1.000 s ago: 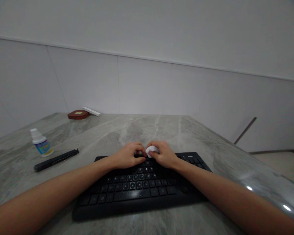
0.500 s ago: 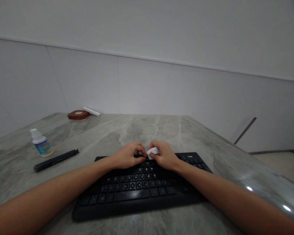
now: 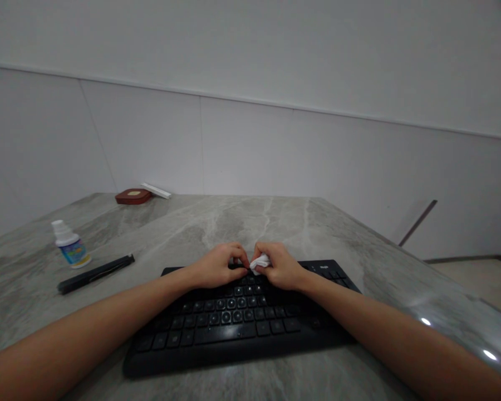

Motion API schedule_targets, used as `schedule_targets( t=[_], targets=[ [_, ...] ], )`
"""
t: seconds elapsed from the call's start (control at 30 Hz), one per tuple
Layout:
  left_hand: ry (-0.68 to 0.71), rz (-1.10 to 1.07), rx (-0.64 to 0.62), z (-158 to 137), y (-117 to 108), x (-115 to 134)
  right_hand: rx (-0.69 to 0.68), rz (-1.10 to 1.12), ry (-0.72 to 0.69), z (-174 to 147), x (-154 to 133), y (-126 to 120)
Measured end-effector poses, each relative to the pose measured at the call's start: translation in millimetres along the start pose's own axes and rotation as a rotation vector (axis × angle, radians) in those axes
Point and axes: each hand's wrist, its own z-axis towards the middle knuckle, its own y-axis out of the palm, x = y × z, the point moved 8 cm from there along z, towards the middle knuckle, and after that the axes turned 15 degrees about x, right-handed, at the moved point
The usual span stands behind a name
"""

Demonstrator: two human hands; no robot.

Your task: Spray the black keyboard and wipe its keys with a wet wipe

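Pinching a crumpled white wad (image 3: 259, 263), cloth or tissue, between thumb and curled fingers: right hand (image 3: 280, 268), closed firmly around it, low over the far edge of a black keyboard (image 3: 225, 334). Left hand (image 3: 217, 268) just beside it, over the same far edge, fingers bent inward, thumb tip and forefinger tip almost meeting near the wad; cannot tell whether anything small is held there. Keyboard lies flat on a grey marbled table (image 3: 242, 223), long side toward the wearer, pale glints on its middle keys (image 3: 231, 303). Both forearms cross above it, left forearm (image 3: 108, 323) over one end, right forearm (image 3: 379, 323) over the other. To the left, a white bottle (image 3: 70, 245) with a blue label stands upright, a slim black object (image 3: 96, 274) lying near it. Far back, by the wall (image 3: 275, 150), a reddish-brown case (image 3: 132, 196) and a white bar (image 3: 156, 190), close together.
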Motion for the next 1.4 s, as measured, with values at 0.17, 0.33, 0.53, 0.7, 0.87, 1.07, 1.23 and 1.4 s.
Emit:
schedule_targets(
  t=[0.17,0.33,0.53,0.7,0.87,1.07,1.23,1.4],
  targets=[
    [0.007,-0.005,0.0,0.7,-0.6,0.5,0.044,-0.042,0.005,-0.6,1.8,-2.9],
    [0.006,-0.018,-0.002,0.4,-0.1,1.1,0.005,-0.042,-0.028,-1.7,-2.7,-0.9],
    [0.011,-0.001,0.005,0.1,-0.4,-1.0,0.031,-0.109,-0.075,-1.7,-8.4,-4.7],
    [-0.008,0.002,0.016,0.6,-1.7,-2.9,0.043,-0.08,-0.177,-4.3,-17.3,-7.2],
    [0.002,-0.009,0.016,0.4,-1.7,-1.5,0.066,-0.009,-0.325,-8.5,-30.8,-9.8],
    [0.009,-0.026,0.023,0.4,-1.4,-3.8,0.05,0.006,-0.391,-11.4,-34.9,-8.5],
    [0.008,-0.036,0.025,1.1,-1.6,-3.1,0.079,0.019,-0.367,-10.2,-34.3,-10.2],
    [-0.005,-0.052,0.032,1.4,-1.9,-2.8,0.091,0.037,-0.35,-9.5,-35.1,-11.0]
  ],
)
